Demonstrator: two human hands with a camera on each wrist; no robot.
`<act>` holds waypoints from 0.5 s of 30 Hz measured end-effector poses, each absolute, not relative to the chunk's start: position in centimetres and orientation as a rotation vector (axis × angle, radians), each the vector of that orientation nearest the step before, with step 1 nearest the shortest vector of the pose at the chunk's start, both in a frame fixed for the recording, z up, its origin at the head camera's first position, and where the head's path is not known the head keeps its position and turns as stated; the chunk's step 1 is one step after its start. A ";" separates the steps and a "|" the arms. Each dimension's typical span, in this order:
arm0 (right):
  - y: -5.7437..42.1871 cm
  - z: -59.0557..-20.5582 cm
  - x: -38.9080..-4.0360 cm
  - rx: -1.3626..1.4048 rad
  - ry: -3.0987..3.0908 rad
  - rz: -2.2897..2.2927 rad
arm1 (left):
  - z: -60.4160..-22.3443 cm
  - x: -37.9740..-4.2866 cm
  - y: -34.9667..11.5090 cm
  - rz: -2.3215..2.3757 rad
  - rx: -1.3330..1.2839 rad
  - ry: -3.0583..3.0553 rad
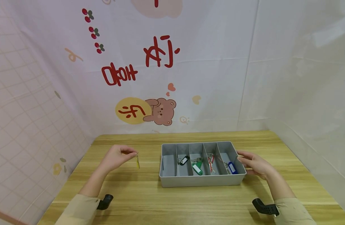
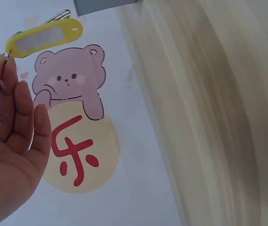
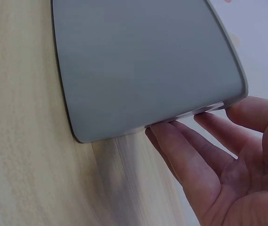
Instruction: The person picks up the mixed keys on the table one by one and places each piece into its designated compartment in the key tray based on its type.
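Observation:
My left hand (image 1: 119,157) pinches a thin metal ring between thumb and fingertips. From it hangs a yellow key tag (image 2: 44,37) with a pale label, plus a key (image 2: 59,18) partly behind the tag; both are off the table, left of a grey divided box (image 1: 203,181). At the box's right end is my right hand (image 1: 256,164), which holds that end wall, thumb at the rim and fingers against the outside (image 3: 185,160). Inside sit keys with a black tag (image 1: 185,160), a green tag (image 1: 197,169), a red tag (image 1: 210,161) and a blue tag (image 1: 232,167), in separate compartments.
The box stands on a wood-grain table (image 1: 133,200). Behind the table hangs a white printed cloth (image 1: 211,78), and cloth also walls both sides. Black wrist mounts (image 1: 104,202) sit at both sleeves.

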State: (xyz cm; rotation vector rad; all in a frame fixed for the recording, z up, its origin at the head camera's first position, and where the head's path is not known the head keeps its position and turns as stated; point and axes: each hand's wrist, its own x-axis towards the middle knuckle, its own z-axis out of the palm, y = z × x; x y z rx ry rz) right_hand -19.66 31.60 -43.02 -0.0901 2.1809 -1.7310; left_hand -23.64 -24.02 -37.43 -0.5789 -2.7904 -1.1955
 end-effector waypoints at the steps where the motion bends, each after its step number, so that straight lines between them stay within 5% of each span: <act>1: 31.6 -43.0 -19.7 -0.094 2.180 -1.732 | -37.3 -23.7 -23.9 -1.192 -0.578 -2.791; 15: 31.7 -43.2 -19.7 -0.088 2.181 -1.741 | -35.0 -23.8 -22.0 -1.253 -0.585 -2.814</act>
